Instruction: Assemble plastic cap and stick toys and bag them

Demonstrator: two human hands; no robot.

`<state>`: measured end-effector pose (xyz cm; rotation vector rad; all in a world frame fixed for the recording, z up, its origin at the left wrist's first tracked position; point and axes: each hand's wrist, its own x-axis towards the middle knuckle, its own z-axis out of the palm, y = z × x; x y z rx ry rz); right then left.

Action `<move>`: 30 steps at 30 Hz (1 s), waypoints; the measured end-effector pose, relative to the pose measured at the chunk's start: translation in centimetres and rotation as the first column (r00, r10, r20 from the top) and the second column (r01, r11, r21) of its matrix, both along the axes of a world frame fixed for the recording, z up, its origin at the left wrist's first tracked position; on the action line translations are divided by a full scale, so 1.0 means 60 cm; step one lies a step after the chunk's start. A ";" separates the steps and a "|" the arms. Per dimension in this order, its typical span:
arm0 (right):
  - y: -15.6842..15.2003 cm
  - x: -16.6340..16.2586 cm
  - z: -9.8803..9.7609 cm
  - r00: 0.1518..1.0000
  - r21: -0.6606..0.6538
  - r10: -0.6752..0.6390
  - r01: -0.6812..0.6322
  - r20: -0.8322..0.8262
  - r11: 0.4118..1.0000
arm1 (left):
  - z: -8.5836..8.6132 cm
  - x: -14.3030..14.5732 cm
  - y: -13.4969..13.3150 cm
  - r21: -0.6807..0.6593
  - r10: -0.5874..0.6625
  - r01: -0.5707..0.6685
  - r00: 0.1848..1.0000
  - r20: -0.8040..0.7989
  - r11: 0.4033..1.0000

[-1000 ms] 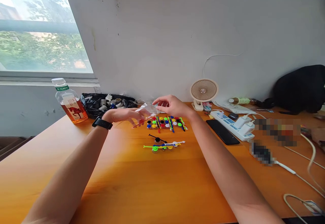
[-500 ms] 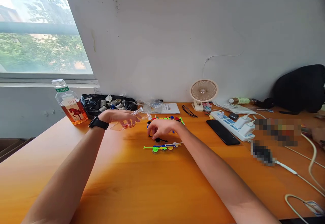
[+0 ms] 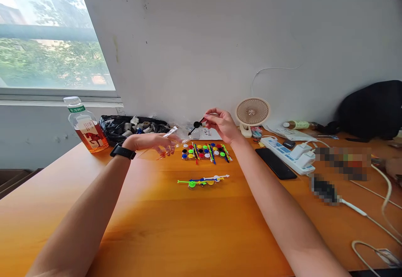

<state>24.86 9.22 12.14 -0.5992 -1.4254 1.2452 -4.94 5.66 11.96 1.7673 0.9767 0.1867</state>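
Observation:
My right hand (image 3: 220,124) is raised above the table, its fingers pinching one end of a black arrow spinner (image 3: 197,125) with a round hub. Its other end points down and left, near the mouth of a clear plastic bag (image 3: 153,149). That bag hangs from my left hand (image 3: 157,142), whose fingers are curled on it. Below the hands lie several coloured discs and arrow spinners (image 3: 205,153) in a group. Closer to me sits a row of overlapping green, blue, yellow and white arrow spinners (image 3: 202,181) with round hubs.
On the left stands a tea bottle (image 3: 89,130) beside a black bag of cardboard tubes (image 3: 135,126). A small fan (image 3: 252,112), a black phone (image 3: 275,164) and a power strip (image 3: 287,155) with plugs and cables are at the right. Crumpled plastic and paper lie behind.
My right hand has picked the black arrow spinner up off the table and lifted it towards the clear bag. My left hand has barely moved and still holds the bag.

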 end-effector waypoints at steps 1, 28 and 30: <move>0.000 -0.002 0.001 0.999 -0.005 -0.033 0.033 -0.040 0.999 | 0.000 0.000 -0.001 -0.005 -0.013 0.013 1.000 0.024 1.000; -0.004 -0.030 -0.033 0.806 0.240 -0.104 -0.048 0.583 0.970 | -0.001 0.012 -0.001 0.031 -0.018 0.019 0.999 -0.027 0.999; -0.004 -0.027 -0.035 0.736 0.191 -0.055 -0.102 0.675 0.976 | -0.004 0.005 0.003 0.055 0.029 -0.023 0.992 -0.127 0.998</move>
